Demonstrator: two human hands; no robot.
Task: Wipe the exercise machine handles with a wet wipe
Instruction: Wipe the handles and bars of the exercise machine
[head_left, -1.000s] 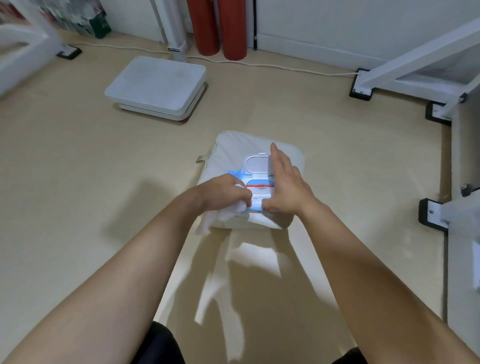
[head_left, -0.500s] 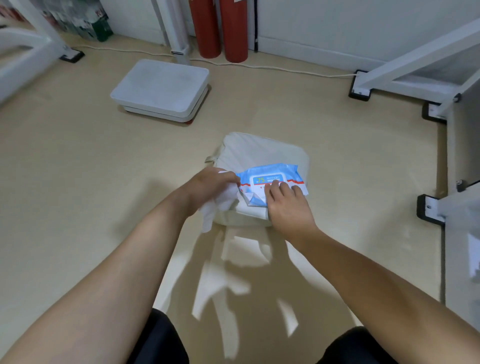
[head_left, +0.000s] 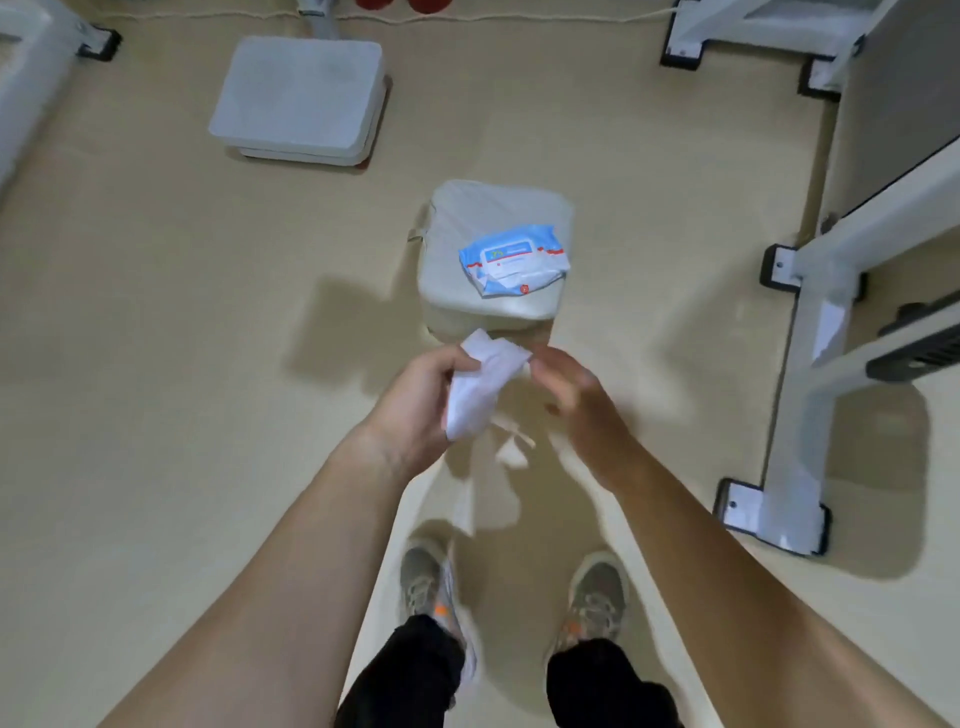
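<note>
My left hand (head_left: 421, 405) grips a white wet wipe (head_left: 480, 395), which hangs crumpled between my two hands. My right hand (head_left: 576, 400) is blurred, its fingertips at the wipe's right corner; whether it pinches the wipe I cannot tell. The blue and white wet wipe pack (head_left: 511, 260) lies closed on a pale square cushion stool (head_left: 467, 218) just beyond my hands. A white exercise machine frame (head_left: 810, 332) stands at the right; its handles are out of view.
A white square step platform (head_left: 298, 98) lies on the beige floor at the back left. Black-footed machine legs (head_left: 769, 519) sit near my right side, another frame (head_left: 685, 47) at the back right. My shoes (head_left: 431, 587) show below.
Both hands came off the pack and rose toward me with the wipe. The pack's lid is now shut. The view tilted down as I stood up, showing my feet.
</note>
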